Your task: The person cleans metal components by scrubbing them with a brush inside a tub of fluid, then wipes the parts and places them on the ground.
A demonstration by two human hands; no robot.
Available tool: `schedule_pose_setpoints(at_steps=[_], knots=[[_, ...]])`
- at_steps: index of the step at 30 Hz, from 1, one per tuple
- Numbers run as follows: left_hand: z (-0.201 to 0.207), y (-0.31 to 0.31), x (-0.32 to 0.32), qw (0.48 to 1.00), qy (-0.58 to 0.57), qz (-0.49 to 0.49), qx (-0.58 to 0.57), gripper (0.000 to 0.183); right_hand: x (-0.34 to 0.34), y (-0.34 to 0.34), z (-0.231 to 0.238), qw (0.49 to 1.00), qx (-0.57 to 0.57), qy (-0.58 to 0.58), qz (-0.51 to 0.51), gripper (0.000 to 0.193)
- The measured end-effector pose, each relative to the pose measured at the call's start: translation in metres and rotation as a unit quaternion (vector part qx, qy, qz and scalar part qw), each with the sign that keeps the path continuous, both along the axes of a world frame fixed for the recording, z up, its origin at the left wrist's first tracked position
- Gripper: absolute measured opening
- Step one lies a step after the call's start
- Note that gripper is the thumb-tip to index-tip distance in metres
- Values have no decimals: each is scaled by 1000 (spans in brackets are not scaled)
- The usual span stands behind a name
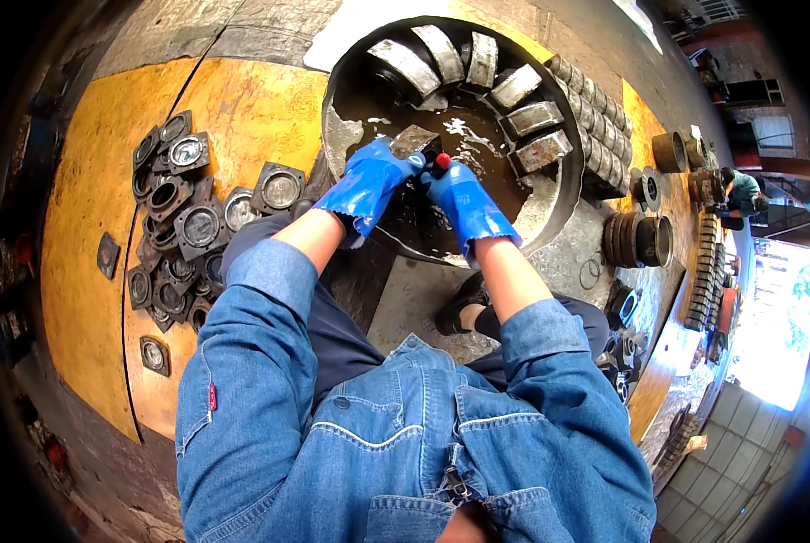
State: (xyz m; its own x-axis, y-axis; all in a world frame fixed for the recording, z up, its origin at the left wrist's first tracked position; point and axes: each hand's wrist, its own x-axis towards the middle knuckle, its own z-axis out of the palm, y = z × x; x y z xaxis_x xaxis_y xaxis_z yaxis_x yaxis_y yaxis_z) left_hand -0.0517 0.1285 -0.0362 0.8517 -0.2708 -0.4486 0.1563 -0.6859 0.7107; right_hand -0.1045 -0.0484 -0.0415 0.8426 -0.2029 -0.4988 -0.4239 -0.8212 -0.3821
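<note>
Both my hands wear blue rubber gloves and are over a round metal tub (568,195) of murky brown liquid. My left hand (375,181) grips a squarish metal block (416,140), its pale face turned up. Close beside it, my right hand (464,201) is closed around a tool with a red end (443,161); the rest of the tool is hidden by the glove and shadow. Several wet metal blocks (482,59) lean in an arc along the tub's far and right inner wall.
Left of me, square metal flanges with round openings (201,226) lie heaped on yellow boards (88,271). Stacked metal parts (595,127) stand right of the tub, with metal rings (638,240) nearer. Another person (742,195) is at the far right.
</note>
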Motion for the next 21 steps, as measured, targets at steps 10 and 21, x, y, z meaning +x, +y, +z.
schedule_pose_setpoints(at_steps=[10, 21], knots=[[-19, 3, 3, 999, -9, -21, 39, 73, -54, -23, 28, 879, 406, 50, -246, 25], [9, -15, -7, 988, -19, -41, 145, 88, -42, -27, 13, 814, 420, -152, -371, 26]])
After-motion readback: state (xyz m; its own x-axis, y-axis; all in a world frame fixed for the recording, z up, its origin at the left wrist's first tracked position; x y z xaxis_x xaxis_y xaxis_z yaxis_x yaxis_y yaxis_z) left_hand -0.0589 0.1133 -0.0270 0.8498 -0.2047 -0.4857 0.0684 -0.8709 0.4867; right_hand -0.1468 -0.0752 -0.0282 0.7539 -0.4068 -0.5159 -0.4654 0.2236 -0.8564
